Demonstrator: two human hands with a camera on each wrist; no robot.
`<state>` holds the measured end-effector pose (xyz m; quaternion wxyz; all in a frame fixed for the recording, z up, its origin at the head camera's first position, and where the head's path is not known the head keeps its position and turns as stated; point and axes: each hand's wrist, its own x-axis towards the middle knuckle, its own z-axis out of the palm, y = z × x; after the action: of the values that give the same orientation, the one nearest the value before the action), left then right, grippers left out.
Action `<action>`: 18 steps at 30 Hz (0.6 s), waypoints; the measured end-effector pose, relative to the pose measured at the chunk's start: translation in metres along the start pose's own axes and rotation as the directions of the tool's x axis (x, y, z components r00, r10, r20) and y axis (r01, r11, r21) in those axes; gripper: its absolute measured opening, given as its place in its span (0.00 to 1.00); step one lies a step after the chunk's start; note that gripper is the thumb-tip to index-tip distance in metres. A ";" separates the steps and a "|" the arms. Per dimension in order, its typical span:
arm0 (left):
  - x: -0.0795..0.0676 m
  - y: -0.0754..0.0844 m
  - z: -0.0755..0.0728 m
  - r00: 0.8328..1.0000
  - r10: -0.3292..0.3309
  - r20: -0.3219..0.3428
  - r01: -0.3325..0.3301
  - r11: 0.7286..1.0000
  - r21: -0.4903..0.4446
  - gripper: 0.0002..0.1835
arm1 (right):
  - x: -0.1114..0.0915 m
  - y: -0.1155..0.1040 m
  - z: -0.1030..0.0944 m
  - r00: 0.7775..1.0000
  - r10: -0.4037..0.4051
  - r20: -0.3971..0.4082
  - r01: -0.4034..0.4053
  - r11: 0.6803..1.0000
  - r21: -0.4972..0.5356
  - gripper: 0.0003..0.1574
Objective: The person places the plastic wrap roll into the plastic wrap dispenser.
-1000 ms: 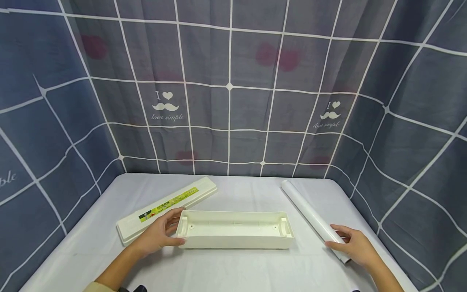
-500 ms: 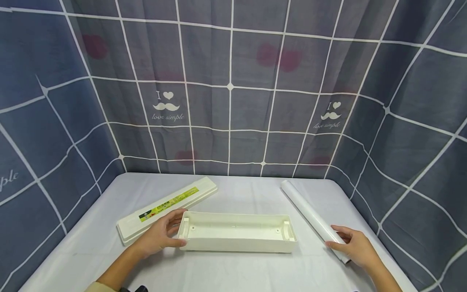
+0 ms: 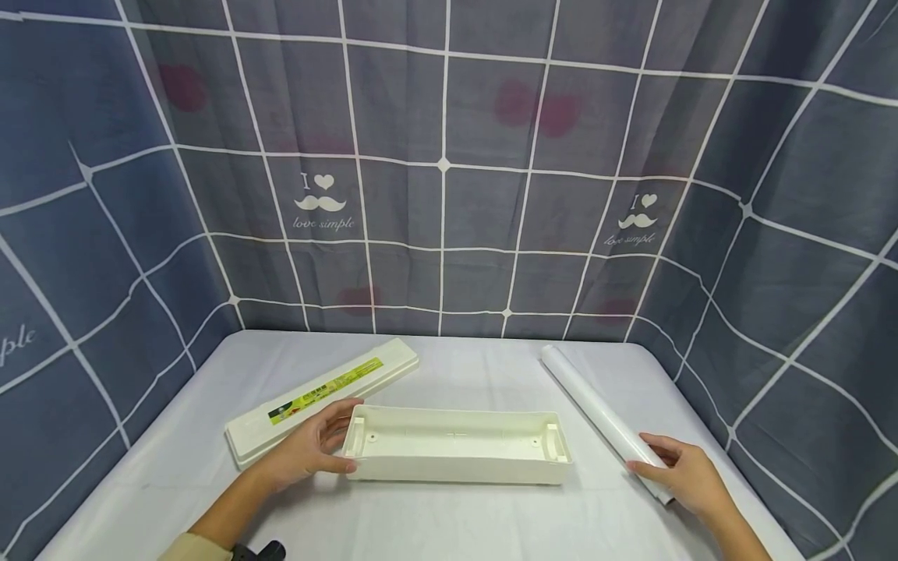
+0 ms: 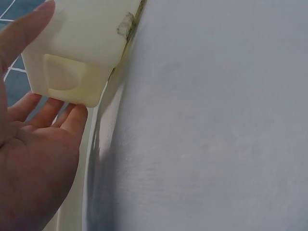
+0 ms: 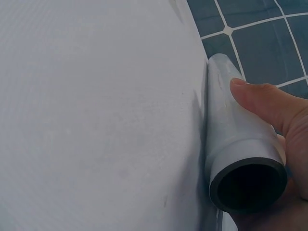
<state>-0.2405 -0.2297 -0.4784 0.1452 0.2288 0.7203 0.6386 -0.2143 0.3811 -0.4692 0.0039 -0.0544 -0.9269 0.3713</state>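
A long cream plastic box (image 3: 459,469), its top uncovered, sits mid-table with small fittings inside each end. My left hand (image 3: 309,446) grips its left end, thumb at the front corner and fingers round the back. In the left wrist view, the box's end wall (image 4: 70,77) shows a recessed notch between thumb and fingers. On the right, a roll of plastic wrap (image 3: 596,413) lies slanted on the table. My right hand (image 3: 684,471) holds its near end, thumb on top. The roll's hollow tube end (image 5: 248,185) faces the right wrist camera.
Behind the left hand, a matching long cream lid (image 3: 379,372) with a yellow-green label lies slanted on the white-covered table (image 3: 449,526). Grey-blue checked curtains (image 3: 477,210) stand at the back and both sides.
The box has shifted slightly right, its right end swinging a little toward me, with my left hand still on it. The right hand and the plastic wrap roll have stayed in place.
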 end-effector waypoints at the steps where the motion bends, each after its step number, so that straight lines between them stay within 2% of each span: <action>1: 0.001 0.000 -0.001 1.000 0.001 0.005 -0.001 1.000 -0.003 0.56 | 0.000 0.000 0.000 1.000 0.003 -0.003 -0.003 1.000 0.006 0.51; 7: 0.003 -0.003 -0.003 1.000 0.001 0.022 0.000 1.000 -0.020 0.56 | 0.001 0.000 0.003 1.000 0.003 -0.019 -0.003 1.000 0.018 0.51; 18: 0.004 -0.005 -0.005 0.999 0.014 0.037 -0.012 0.999 -0.047 0.56 | 0.006 -0.001 0.005 0.998 0.032 -0.046 -0.033 0.999 -0.025 0.52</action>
<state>-0.2468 -0.2321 -0.4827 0.1599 0.2420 0.7009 0.6516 -0.2206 0.3778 -0.4719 0.0182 -0.0778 -0.9302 0.3583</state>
